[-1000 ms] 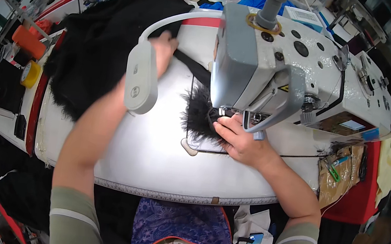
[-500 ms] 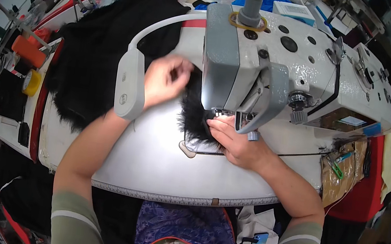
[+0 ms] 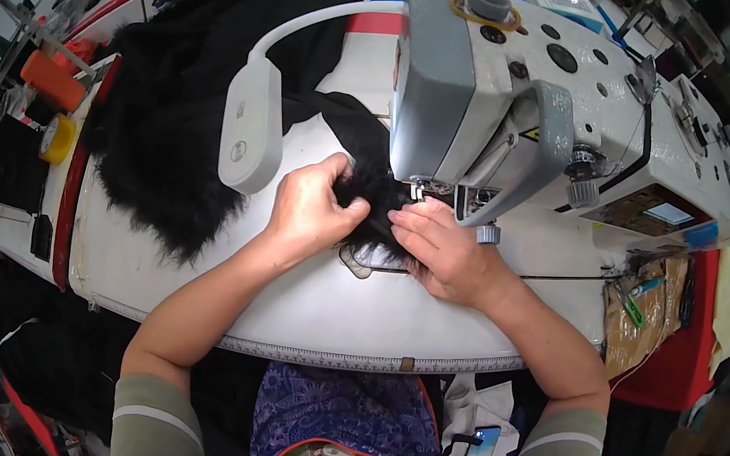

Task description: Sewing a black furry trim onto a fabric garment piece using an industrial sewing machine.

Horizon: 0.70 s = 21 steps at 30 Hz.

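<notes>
Black furry fabric (image 3: 373,173) runs from a dark heap on the left to beneath the grey-white sewing machine head (image 3: 433,79). My left hand (image 3: 316,207) is closed on its near left edge, thumb and fingers pinching the fur. Close to the presser foot (image 3: 419,191), my right hand (image 3: 455,252) has its fingers together on the fabric, holding it against the machine bed; its thumb is hidden. The needle tip is too small to make out.
A white lamp (image 3: 254,124) on a curved arm hangs over the left forearm. The larger fabric heap (image 3: 186,110) covers the table's left side. A measuring tape (image 3: 346,362) lines the front edge. Green-handled snips (image 3: 632,308) lie on brown wrapping at right.
My left hand has come down and towards the right hand, now gripping the fabric edge. A stretch of fabric now spans from the heap to the machine. The right hand stays by the foot.
</notes>
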Tool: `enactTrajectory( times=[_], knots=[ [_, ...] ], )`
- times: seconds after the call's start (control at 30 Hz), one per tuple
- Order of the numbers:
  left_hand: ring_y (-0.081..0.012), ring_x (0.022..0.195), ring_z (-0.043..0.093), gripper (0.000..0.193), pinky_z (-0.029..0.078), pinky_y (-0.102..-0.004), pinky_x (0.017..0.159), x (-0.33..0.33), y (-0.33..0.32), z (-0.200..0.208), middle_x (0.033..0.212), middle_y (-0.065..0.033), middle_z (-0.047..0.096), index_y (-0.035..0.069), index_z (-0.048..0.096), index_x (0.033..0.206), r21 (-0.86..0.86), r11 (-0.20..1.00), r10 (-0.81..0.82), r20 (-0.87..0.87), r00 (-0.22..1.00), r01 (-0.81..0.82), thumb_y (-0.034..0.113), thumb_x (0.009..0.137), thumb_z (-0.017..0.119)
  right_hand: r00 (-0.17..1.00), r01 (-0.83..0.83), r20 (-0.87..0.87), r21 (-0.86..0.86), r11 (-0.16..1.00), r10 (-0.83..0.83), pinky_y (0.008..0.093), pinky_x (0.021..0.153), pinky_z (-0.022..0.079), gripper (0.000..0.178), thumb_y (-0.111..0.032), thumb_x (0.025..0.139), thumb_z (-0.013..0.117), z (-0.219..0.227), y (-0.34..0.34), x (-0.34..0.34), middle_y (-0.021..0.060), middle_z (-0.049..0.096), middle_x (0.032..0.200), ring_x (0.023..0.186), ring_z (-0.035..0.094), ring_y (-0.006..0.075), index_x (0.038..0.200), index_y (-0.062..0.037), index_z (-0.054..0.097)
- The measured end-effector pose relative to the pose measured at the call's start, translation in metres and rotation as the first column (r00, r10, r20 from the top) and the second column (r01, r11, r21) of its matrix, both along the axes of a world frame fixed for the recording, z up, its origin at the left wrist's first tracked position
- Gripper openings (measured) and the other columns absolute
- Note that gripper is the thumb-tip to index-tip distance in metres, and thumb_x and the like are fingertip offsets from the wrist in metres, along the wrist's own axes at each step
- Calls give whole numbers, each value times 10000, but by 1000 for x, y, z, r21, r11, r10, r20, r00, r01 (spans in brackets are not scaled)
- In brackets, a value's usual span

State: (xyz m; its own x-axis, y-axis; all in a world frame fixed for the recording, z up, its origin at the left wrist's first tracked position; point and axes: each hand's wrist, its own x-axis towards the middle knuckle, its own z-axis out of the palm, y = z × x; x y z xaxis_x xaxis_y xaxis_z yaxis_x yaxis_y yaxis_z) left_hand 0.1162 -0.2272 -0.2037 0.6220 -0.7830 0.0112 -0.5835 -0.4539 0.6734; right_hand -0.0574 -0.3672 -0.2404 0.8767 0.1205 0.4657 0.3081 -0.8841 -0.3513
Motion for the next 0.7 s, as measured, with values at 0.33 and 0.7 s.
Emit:
enactTrajectory(
  times=[0.33,0.7],
  knots=[
    [-219,957,643,269,505,-358,852,11,2,-17,962,-68,658,47,655,925,-118,581,-492,737,463,805,106,673,730,1000,0,-27,19,1000,1,411,913,490,385,-10,654,708,6,-3,-2,125,619,1143,1113,562,305,1033,15,643],
    [-180,936,651,229,485,-358,873,19,-9,-24,909,-34,649,87,685,903,-184,681,-436,675,595,708,117,687,756,965,256,-18,-147,955,-261,360,825,515,359,-36,672,702,16,-9,-8,15,647,1047,957,635,212,1024,-109,694]
  ],
)
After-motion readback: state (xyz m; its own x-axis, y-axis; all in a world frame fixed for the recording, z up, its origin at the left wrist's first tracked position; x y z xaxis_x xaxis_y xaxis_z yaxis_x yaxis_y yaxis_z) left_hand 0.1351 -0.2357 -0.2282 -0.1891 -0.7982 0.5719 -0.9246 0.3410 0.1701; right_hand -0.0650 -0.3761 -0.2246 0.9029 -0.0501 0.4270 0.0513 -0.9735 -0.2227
